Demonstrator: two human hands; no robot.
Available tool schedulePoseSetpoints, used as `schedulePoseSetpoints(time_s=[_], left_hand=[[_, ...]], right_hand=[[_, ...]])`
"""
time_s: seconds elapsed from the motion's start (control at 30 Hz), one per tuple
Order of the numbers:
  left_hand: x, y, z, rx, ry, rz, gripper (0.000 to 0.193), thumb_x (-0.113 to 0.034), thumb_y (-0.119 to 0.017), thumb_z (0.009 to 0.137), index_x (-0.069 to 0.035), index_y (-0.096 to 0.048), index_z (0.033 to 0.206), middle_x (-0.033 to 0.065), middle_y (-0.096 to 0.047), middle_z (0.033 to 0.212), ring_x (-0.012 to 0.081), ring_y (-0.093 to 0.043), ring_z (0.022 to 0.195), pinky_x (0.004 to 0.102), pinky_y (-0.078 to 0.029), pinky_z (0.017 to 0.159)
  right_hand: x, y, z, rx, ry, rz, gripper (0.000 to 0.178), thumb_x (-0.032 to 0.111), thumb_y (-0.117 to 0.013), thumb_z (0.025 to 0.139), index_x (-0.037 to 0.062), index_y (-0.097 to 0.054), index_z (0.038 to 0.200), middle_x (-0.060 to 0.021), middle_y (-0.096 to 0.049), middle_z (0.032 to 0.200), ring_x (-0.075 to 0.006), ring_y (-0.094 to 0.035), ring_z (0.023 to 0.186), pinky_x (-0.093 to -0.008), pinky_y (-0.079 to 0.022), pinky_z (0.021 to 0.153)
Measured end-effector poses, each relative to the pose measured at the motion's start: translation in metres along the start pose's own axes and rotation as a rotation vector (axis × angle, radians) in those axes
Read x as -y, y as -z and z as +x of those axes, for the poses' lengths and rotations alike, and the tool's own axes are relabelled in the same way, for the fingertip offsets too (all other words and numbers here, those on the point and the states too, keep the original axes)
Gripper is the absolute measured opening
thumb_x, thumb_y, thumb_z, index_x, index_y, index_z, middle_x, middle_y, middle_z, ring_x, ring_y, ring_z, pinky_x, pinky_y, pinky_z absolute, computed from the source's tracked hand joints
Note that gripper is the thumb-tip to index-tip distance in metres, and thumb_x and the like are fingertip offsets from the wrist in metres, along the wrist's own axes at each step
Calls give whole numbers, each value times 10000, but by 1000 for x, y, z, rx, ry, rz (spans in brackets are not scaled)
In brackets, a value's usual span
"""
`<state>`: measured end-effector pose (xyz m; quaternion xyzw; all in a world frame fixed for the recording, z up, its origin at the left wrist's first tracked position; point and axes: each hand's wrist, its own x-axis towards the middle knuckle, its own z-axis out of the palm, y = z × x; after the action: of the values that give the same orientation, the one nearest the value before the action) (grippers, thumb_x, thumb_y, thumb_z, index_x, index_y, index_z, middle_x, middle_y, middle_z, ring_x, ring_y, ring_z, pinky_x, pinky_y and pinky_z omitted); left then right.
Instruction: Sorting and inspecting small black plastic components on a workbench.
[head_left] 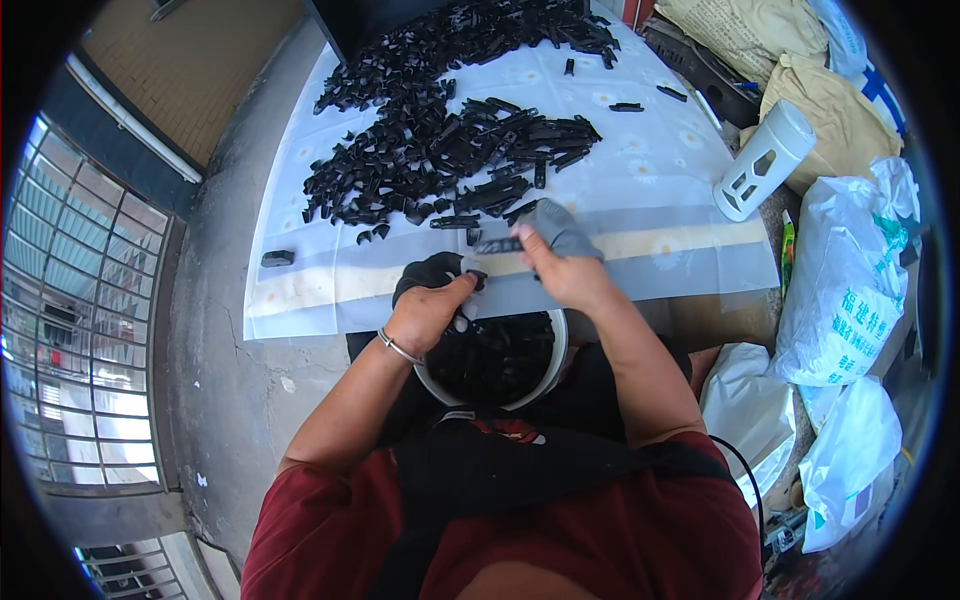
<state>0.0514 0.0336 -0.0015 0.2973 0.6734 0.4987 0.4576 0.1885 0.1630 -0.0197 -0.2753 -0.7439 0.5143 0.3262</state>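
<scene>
My left hand (430,305), its fingers in a dark covering and a bracelet at the wrist, pinches a small black plastic piece (479,277) over the table's near edge. Close on its right, my right hand (570,268) grips a longer ridged black plastic strip (497,245). Grey material (562,226) wraps the right fingers, while the thumb shows bare. Below both hands a white bucket (556,372) holds many black pieces. A pile of curved and long black plastic pieces (385,165) lies just beyond my hands.
The table has a white flowered cover (665,175). A second black pile (430,65) lies farther back by a dark box (345,35). Beside the table's right edge lean a white cylindrical container (768,160) and a stuffed white sack (845,270). One black piece (277,258) sits at left.
</scene>
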Motion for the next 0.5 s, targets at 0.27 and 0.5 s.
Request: schedulePoseSetpoints(time_s=[0.27,0.5], left_hand=[[19,-8,3,1,-232,61,162,-144,-516,823,-15,-599,874,-3,-576,685,66,-484,540,224,-378,487],[22,-9,6,-100,-218,61,149,-137,-523,841,-15,-584,902,26,-604,721,127,-548,580,236,-422,536]], right_hand=[[6,-17,-16,294,408,-522,228,212,-507,820,33,-575,944,-158,-595,897,-345,-550,828,-424,-435,753],[-7,-12,-6,158,301,-313,227,171,-480,811,15,-573,947,-159,-595,887,-316,-560,845,-400,-433,768]])
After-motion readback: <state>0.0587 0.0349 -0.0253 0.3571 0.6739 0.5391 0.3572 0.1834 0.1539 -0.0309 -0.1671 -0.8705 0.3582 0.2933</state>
